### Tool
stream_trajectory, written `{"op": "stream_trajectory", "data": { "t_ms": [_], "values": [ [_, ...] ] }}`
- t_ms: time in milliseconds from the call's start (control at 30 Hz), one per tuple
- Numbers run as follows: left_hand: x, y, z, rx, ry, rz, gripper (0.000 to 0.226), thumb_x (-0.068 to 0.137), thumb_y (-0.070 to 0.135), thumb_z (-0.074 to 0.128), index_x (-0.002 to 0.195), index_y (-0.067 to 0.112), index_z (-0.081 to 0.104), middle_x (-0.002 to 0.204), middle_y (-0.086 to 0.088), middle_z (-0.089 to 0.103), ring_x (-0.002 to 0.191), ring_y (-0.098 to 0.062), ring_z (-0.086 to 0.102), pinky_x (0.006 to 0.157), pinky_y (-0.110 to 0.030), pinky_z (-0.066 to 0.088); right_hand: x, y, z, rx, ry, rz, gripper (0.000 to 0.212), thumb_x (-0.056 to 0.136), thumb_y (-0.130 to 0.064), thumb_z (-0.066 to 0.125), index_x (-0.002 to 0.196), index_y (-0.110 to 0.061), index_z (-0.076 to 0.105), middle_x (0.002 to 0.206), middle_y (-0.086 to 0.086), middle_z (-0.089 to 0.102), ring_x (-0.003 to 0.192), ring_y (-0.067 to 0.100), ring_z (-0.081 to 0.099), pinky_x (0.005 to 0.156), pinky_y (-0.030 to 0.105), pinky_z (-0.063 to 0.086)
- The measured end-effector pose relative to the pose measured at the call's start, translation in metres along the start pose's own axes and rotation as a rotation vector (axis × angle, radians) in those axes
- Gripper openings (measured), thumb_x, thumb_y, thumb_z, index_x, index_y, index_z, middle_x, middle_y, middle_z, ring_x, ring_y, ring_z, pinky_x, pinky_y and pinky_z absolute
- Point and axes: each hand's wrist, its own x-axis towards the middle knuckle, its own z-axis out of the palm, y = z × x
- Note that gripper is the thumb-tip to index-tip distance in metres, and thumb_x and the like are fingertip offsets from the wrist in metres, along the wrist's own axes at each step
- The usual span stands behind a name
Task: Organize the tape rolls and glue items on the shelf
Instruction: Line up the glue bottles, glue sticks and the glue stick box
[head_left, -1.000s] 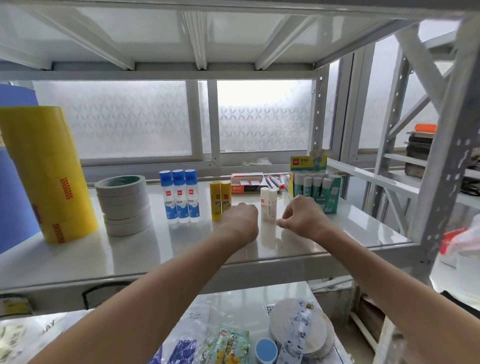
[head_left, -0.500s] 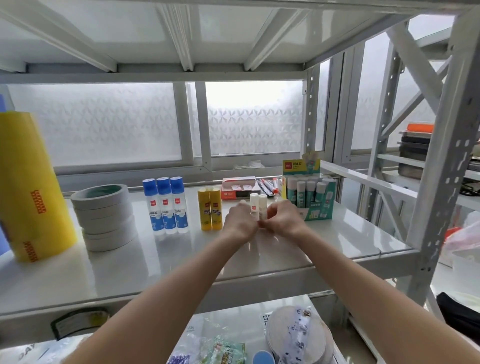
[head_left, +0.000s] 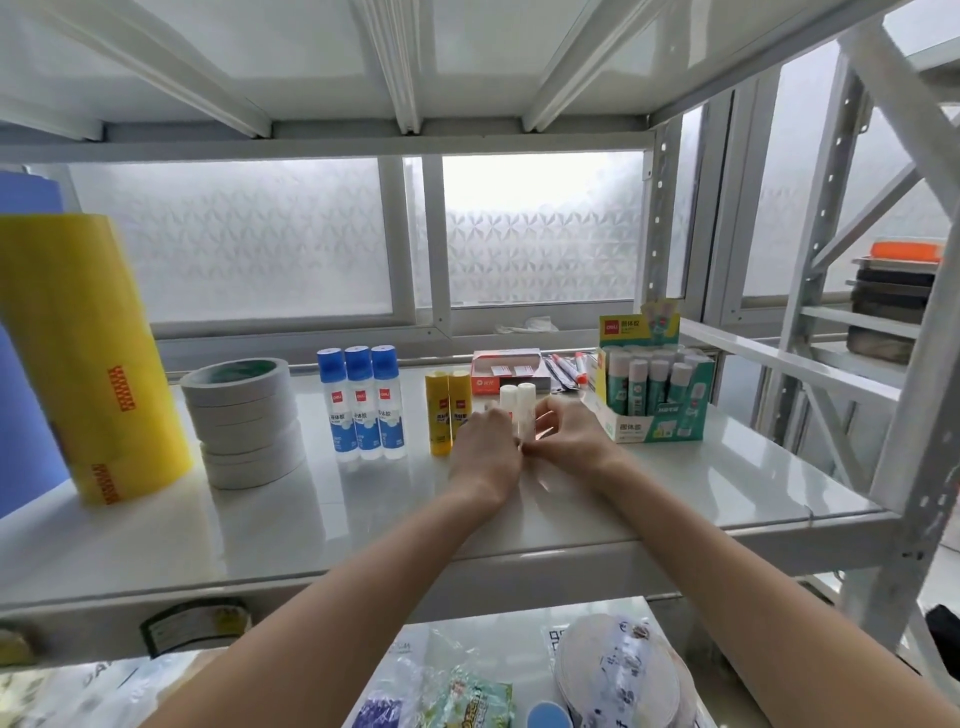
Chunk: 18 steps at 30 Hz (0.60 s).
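Observation:
Two white glue sticks stand upright side by side on the white shelf. My left hand and my right hand close around their lower halves from either side, fingers curled against them. To the left stand two yellow glue sticks, three blue-capped glue bottles, a stack of white tape rolls and a tall yellow tape stack. A green display box of glue sticks sits at the right.
A red-and-white box and pens lie at the back by the window. A shelf post rises at the right. Bagged goods lie on the lower shelf. Black trays stack on the neighbouring rack.
Both hands came together around the two white glue sticks and now hold them near the yellow sticks. The camera view has shifted a little.

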Motion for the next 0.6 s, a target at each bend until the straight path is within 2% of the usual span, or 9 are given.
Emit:
{"op": "stream_trajectory", "data": {
  "t_ms": [100,233,333,500,600],
  "values": [
    [-0.0020,-0.0017,0.0022,-0.030,0.015,0.007,0.019,0.097,0.013,0.055,0.114,0.005,0.059,0.106,-0.011,0.067,0.096,-0.022,0.065,0.079,-0.026,0.053,0.0007,0.0037,0.0009,0.014,-0.010,-0.017,0.024,0.073,-0.019,0.082,0.088,-0.017,0.064,0.084,-0.001,0.068,0.080,0.014,0.065,0.079,0.029,0.053],
    [-0.0023,-0.0030,0.0023,-0.048,0.006,0.002,0.026,0.095,0.013,0.059,0.120,0.003,0.057,0.110,-0.012,0.068,0.098,-0.025,0.067,0.081,-0.029,0.054,0.0020,0.0042,0.0012,0.000,0.001,-0.032,0.013,0.073,-0.020,0.080,0.077,-0.018,0.068,0.078,-0.002,0.069,0.070,0.006,0.062,0.072,0.026,0.050],
    [-0.0047,-0.0037,0.0006,-0.057,-0.005,0.013,0.032,0.095,0.014,0.060,0.124,0.003,0.055,0.113,-0.012,0.066,0.101,-0.027,0.066,0.084,-0.030,0.053,0.0030,0.0060,0.0024,0.000,0.008,-0.035,0.016,0.074,-0.022,0.080,0.082,-0.011,0.073,0.080,0.003,0.072,0.069,0.008,0.063,0.069,0.026,0.051],
    [-0.0047,-0.0086,0.0015,-0.048,0.017,0.020,0.026,0.094,0.012,0.059,0.119,0.002,0.058,0.111,-0.012,0.067,0.102,-0.027,0.066,0.085,-0.032,0.055,0.0009,0.0074,0.0023,-0.022,0.004,-0.089,0.020,0.072,-0.020,0.082,0.089,-0.013,0.073,0.083,0.003,0.073,0.071,0.009,0.066,0.069,0.023,0.053],
    [-0.0043,-0.0105,0.0033,-0.040,0.034,0.016,0.027,0.095,0.014,0.060,0.119,0.003,0.058,0.111,-0.012,0.068,0.102,-0.028,0.067,0.085,-0.033,0.055,0.0006,0.0082,0.0032,-0.045,0.023,-0.119,0.018,0.074,-0.018,0.080,0.089,-0.010,0.074,0.083,0.003,0.073,0.071,0.011,0.065,0.070,0.027,0.054]
  ]
}}
